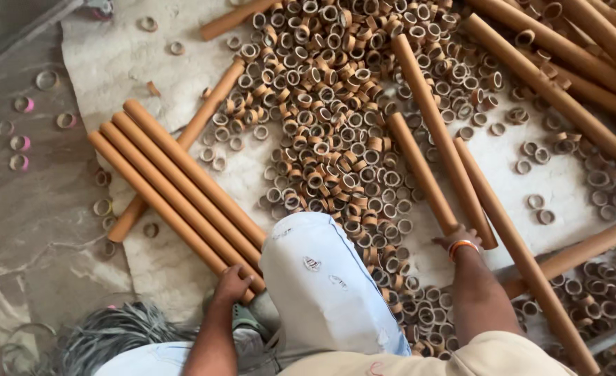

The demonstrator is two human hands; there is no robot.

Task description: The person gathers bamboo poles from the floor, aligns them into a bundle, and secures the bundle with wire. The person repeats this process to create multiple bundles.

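Note:
My left hand [232, 283] rests on the near ends of three long brown cardboard tubes [176, 186] lying side by side on the floor to my left, fingers curled over them. My right hand [455, 238], with an orange band on the wrist, grips the near end of a shorter cardboard tube [421, 171] that points away from me. A big heap of short cut cardboard rings [332, 118] lies between and beyond the two hands. My knee in light jeans [318, 278] sits between my arms.
More long tubes [551, 83] lie at the right and far right, one [437, 132] across the ring heap, another [183, 139] under the left bundle. A pale sheet [120, 63] covers the floor. Pink-edged rings [20, 143] lie at the far left; a grey wire coil [106, 334] sits bottom left.

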